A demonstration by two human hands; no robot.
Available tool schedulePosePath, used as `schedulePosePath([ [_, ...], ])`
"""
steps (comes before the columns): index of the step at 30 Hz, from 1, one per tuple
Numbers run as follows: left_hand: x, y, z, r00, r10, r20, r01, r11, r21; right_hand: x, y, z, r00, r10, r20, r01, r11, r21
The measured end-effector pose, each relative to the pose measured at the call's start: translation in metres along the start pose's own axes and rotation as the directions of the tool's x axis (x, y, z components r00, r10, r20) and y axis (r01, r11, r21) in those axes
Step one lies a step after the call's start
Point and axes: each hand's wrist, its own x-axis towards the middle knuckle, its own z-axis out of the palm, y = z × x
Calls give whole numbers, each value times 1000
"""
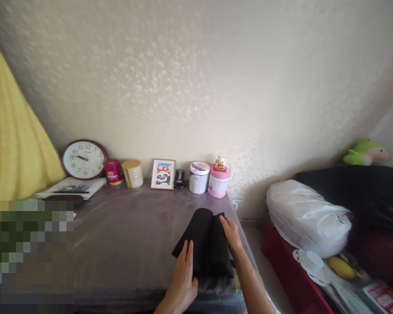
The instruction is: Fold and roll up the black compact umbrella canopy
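Observation:
A black folded sheet, which looks like soft fabric, lies near the front right of the table. Its two sides rise around a crease down the middle. My right hand grips the far right edge, thumb and fingers closed on it. At the near left side, my left hand has its fingers laid along the black surface and its thumb by the lower edge, holding that side. The undersides of the fingers are hidden.
Along the wall stand a clock, a magenta can, a yellow-lidded tin, a panda picture frame, a purple-and-white tub and a pink tub. A white bag sits right, beyond a floor gap.

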Motion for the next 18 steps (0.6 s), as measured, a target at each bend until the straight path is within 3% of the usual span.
schedulePosePath([
  [8,3,2,1,999,-34,2,34,999,37,7,-12,46,1000,12,-1,-12,1000,20],
  [18,5,-6,5,1000,11,-26,-10,1000,25,12,-3,83,995,85,53,-76,984,-162],
])
